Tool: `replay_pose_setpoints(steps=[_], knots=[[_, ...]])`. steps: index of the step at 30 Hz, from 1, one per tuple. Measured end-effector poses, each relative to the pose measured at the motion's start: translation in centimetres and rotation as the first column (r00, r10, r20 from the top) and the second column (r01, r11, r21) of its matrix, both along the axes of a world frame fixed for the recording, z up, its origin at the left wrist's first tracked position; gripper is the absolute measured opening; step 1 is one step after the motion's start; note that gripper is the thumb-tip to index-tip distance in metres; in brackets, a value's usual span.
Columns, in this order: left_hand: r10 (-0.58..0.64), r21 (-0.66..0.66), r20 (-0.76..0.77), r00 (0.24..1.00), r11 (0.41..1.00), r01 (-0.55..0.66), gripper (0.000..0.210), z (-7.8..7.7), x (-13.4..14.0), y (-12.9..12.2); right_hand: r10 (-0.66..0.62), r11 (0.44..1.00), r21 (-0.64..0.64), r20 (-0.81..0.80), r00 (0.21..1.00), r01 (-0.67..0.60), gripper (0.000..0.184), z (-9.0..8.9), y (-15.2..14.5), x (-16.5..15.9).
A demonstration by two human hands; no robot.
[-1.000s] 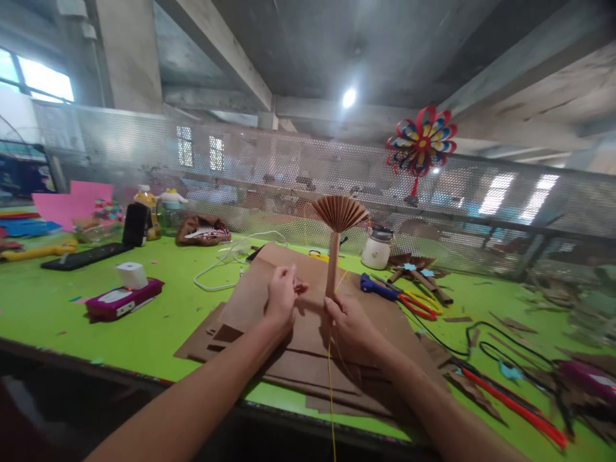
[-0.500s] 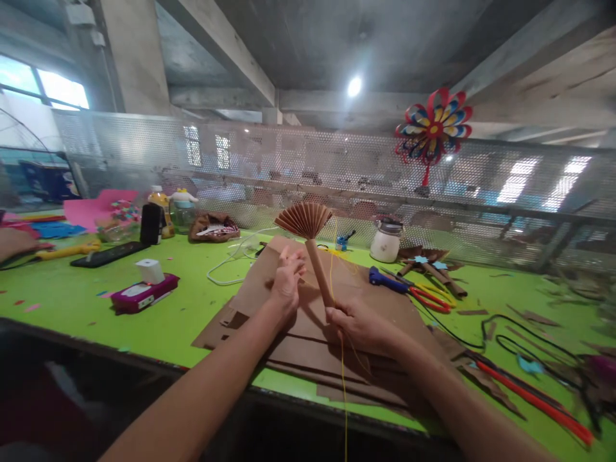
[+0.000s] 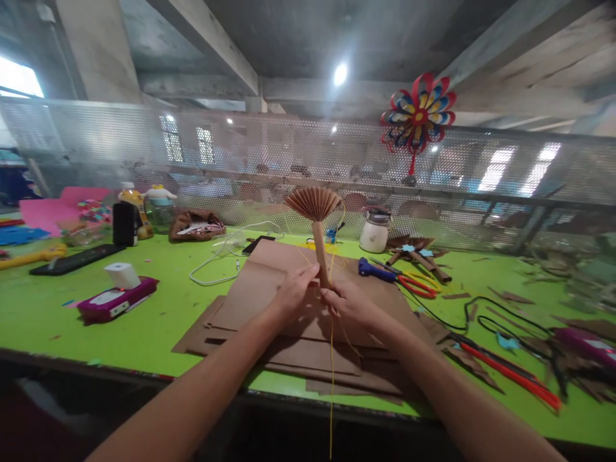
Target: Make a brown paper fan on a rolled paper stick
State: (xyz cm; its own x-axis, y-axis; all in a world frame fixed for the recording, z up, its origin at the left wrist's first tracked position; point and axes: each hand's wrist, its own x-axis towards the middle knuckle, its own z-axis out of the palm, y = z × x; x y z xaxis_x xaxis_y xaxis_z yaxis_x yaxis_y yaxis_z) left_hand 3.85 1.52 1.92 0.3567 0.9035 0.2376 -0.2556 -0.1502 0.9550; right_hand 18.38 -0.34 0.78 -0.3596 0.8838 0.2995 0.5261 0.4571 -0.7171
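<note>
A pleated brown paper fan [image 3: 315, 204] on a rolled paper handle [image 3: 319, 247] stands upright in front of me. My right hand [image 3: 349, 301] is closed around the lower end of the handle. At its left side, my left hand [image 3: 297, 292] has thumb and fingers closed against the handle; part of its grip is hidden. Yellow thread [image 3: 332, 372] hangs from beneath my hands past the table edge, and more runs up beside the handle to the fan. Below lie stacked sheets of brown kraft paper [image 3: 255, 292].
On the green table [image 3: 158, 340] stand a purple power strip [image 3: 118, 300] with a white plug and a white jar [image 3: 374, 232]. To the right lie a blue glue gun [image 3: 378, 269], orange-handled scissors [image 3: 418, 285], black cable and paper scraps. A metal mesh partition [image 3: 269, 154] runs behind.
My left hand, earlier raised with loose fingers beside the handle, has come down and right onto it, near my right hand. The view has turned slightly right.
</note>
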Motion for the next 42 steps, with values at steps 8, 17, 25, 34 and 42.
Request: replay_pose_setpoints(steps=[8, 17, 25, 34, 42], knots=[[-0.220, -0.096, 0.188, 0.957, 0.966, 0.241, 0.027, -0.9, 1.0, -0.5, 0.098, 0.974, 0.211, -0.074, 0.992, -0.080, 0.020, 0.1, -0.2, -0.9], [-0.132, -0.117, 0.388, 0.912, 0.975, 0.191, 0.009, -0.7, 0.5, 0.6, -0.304, 0.945, 0.100, -0.093, 0.948, 0.312, 0.034, 0.4, -0.5, 0.1], [-0.033, -0.188, 0.514, 0.857, 0.971, 0.150, 0.004, -1.3, 0.4, 1.7, -0.330, 0.944, -0.165, -0.437, 0.837, 0.287, 0.036, -1.0, -0.7, -2.0], [-0.134, -0.146, 0.424, 0.896, 0.966, 0.214, 0.021, -2.1, 0.5, 0.9, -0.440, 0.882, 0.038, -0.287, 0.851, 0.469, 0.036, -0.3, -0.3, -1.1], [-0.314, -0.067, 0.078, 0.946, 0.945, 0.319, 0.017, -2.9, 1.5, -0.6, -0.135, 0.991, -0.021, -0.301, 0.944, 0.135, 0.031, 0.4, -0.2, -1.1]])
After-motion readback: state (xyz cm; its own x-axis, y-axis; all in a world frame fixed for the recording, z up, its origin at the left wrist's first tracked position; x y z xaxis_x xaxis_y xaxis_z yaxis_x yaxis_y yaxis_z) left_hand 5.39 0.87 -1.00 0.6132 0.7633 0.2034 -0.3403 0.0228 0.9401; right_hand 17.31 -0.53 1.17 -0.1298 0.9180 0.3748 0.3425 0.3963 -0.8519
